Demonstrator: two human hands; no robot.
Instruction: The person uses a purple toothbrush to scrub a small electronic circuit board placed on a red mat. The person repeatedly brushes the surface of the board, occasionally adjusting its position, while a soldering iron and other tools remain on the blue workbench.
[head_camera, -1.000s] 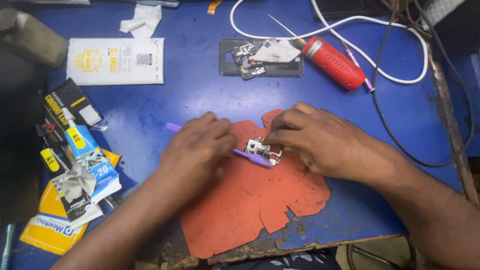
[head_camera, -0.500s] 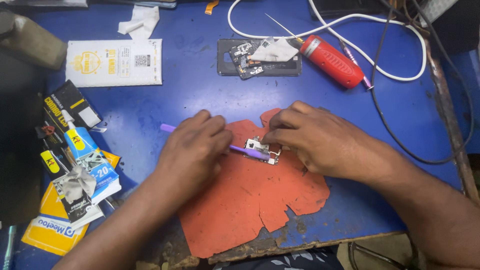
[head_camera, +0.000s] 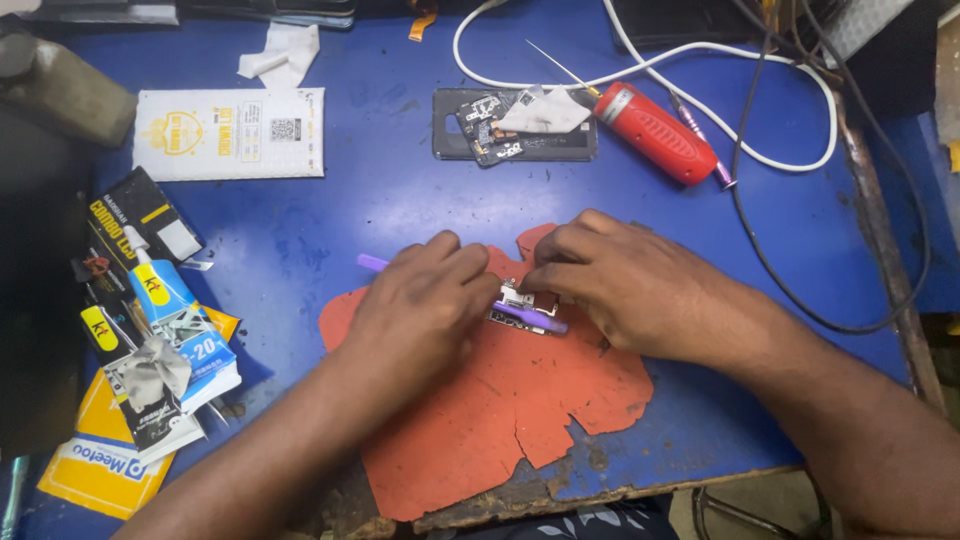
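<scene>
1. A single head-worn camera looks steeply down from above the near edge of the scratched blue counter (head_camera: 330, 215).
2. It faces away from the person, toward the far edge.
3. It sits close: forearms enter from the bottom, and the counter fills the frame.

Light's decent from above, evenly bright across the blue table top (head_camera: 380, 220). My hands throw only soft, short shadows onto the orange mat (head_camera: 500, 420). Mild glare on the red tool (head_camera: 655, 133) and the white cable (head_camera: 790, 155). Left edge and top right corner fall off into dark. Centre is sharp; slight softness and wide-angle stretch toward the corners. No motion blur.
</scene>
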